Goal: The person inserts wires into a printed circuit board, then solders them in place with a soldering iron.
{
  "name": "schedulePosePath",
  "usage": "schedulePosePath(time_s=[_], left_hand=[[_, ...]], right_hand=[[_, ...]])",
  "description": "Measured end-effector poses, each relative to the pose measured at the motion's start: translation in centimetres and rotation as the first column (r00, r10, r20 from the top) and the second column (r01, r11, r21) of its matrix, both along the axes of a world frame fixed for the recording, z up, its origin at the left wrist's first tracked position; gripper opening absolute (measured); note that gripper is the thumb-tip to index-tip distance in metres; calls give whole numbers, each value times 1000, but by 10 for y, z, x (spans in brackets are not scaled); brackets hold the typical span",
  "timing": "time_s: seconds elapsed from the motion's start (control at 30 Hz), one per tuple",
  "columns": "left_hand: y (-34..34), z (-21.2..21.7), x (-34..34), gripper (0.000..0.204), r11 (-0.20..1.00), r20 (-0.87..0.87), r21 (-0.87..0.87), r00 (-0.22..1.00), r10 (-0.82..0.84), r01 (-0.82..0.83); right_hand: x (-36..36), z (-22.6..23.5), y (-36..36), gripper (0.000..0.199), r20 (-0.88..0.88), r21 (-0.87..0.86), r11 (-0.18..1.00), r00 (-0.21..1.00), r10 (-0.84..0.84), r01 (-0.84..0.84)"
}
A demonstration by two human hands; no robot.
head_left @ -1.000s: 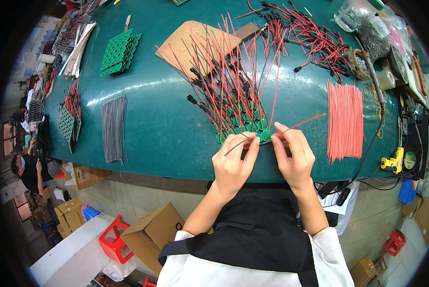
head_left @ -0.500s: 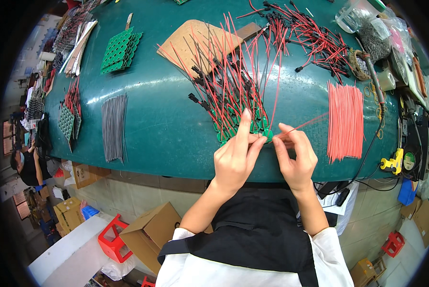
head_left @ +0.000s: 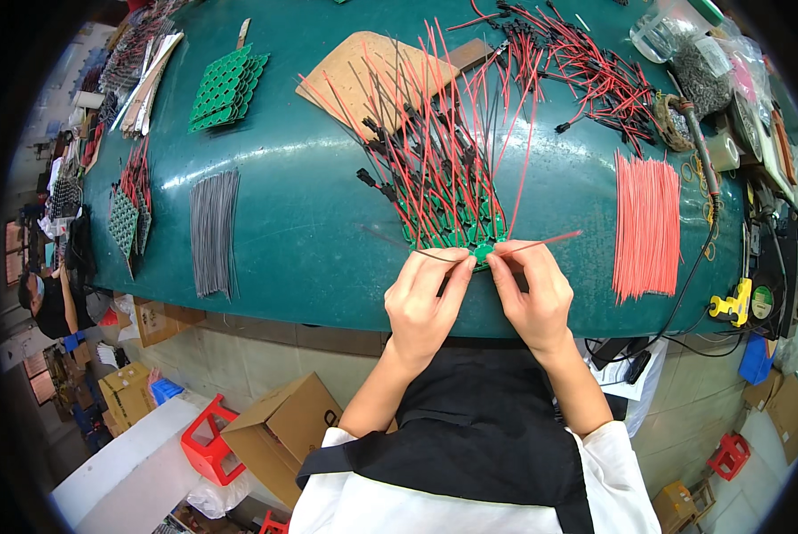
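Observation:
In front of me lies a green circuit board panel (head_left: 484,250) of round pieces, with many red and black wires ending in black connectors (head_left: 368,178) standing up from it. My left hand (head_left: 421,307) pinches a thin dark wire (head_left: 383,237) at the panel's near edge; the wire sticks out to the left. My right hand (head_left: 540,298) pinches a red wire (head_left: 559,238) beside it, its free end pointing right. Both sets of fingertips meet almost at the same round piece and hide the wire ends there.
A stack of grey wires (head_left: 213,236) lies left and a stack of red wires (head_left: 646,231) right. Farther off are stacked green panels (head_left: 227,89), a brown board (head_left: 363,67) and heaped connector leads (head_left: 595,76). A soldering iron (head_left: 700,147) and yellow glue gun (head_left: 731,305) lie at right.
My left index finger has come down from its raised position, and a dark wire now shows in that hand. The red wire in my right hand has drawn away from the red stack.

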State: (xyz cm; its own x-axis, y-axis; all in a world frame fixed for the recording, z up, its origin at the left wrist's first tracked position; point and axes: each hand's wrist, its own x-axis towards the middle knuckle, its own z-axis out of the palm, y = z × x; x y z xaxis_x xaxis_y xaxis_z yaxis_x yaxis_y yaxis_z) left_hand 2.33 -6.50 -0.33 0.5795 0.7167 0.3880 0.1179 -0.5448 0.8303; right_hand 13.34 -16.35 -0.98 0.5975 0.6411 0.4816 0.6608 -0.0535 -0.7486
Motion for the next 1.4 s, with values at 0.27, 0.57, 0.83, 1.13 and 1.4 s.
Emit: schedulePosePath(time_s=[0.27,0.57,0.83,1.13,1.4], left_hand=[[1,-1,0,16,999,11,34,1000,-19,19],[-1,1,0,15,1000,-12,19,1000,-1,1],[1,1,5,14,998,-6,52,1000,-22,22],[-2,-3,9,47,999,-43,-11,998,-42,41],[8,-5,-6,39,939,-208,245,959,-191,240]], right_hand=[[2,6,1,29,106,-40,999,994,39,-35],[3,10,-4,27,52,-21,1000,999,2,0],[15,19,-5,22,62,23,997,996,-69,67],[132,31,26,29,276,-363,828,898,-343,427],[150,25,54,41,296,-776,525,937,-186,349]])
